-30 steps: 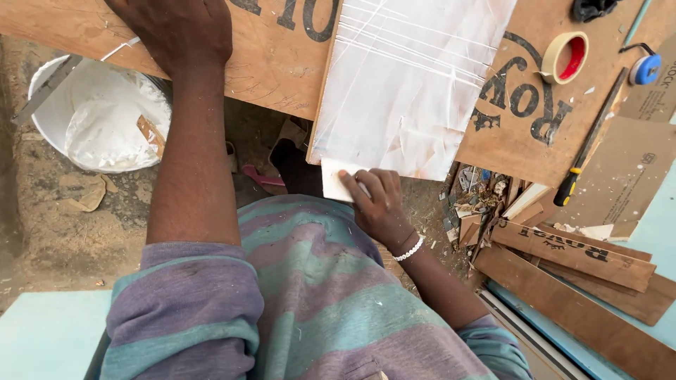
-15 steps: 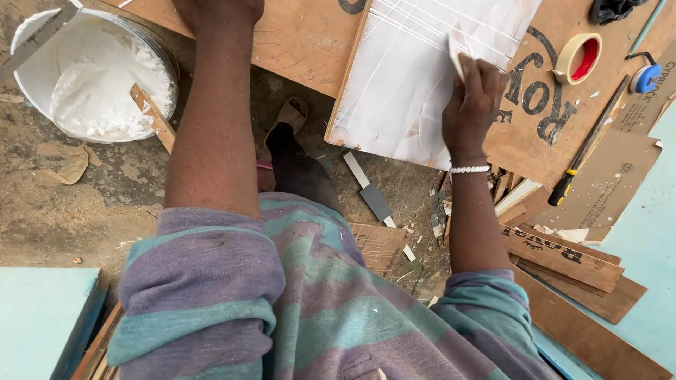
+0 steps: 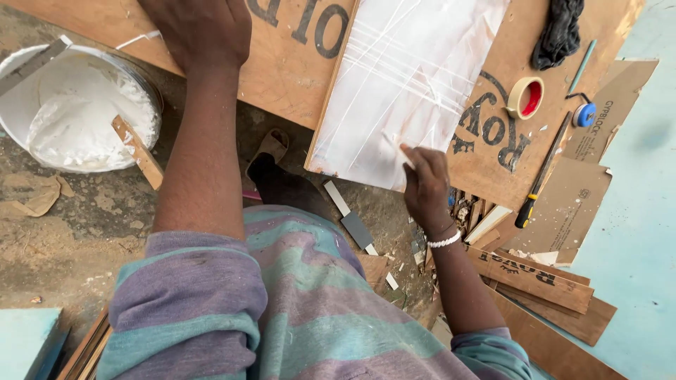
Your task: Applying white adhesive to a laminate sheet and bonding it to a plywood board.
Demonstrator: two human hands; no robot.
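Observation:
A white coated panel (image 3: 408, 77) with scratched lines lies on a brown plywood board (image 3: 282, 70). My right hand (image 3: 426, 184) is at the panel's near edge, fingers closed on a small white piece (image 3: 405, 153) that touches the panel. At the top of the view my left hand (image 3: 201, 32) presses flat on the plywood to the left of the panel and holds nothing. The fingertips of that hand are cut off by the frame edge.
A white bucket (image 3: 21, 105) of white paste with a wooden stick (image 3: 137, 151) stands at left on dirt. A putty knife (image 3: 352, 222) lies under the board. A tape roll (image 3: 524, 97), screwdriver (image 3: 539, 176), blue reel (image 3: 584, 114), black cloth (image 3: 560, 28) and wood offcuts (image 3: 535, 278) lie at right.
My right hand has come down from the panel's upper part to its near edge, still gripping the small white piece. My left hand stays on the plywood.

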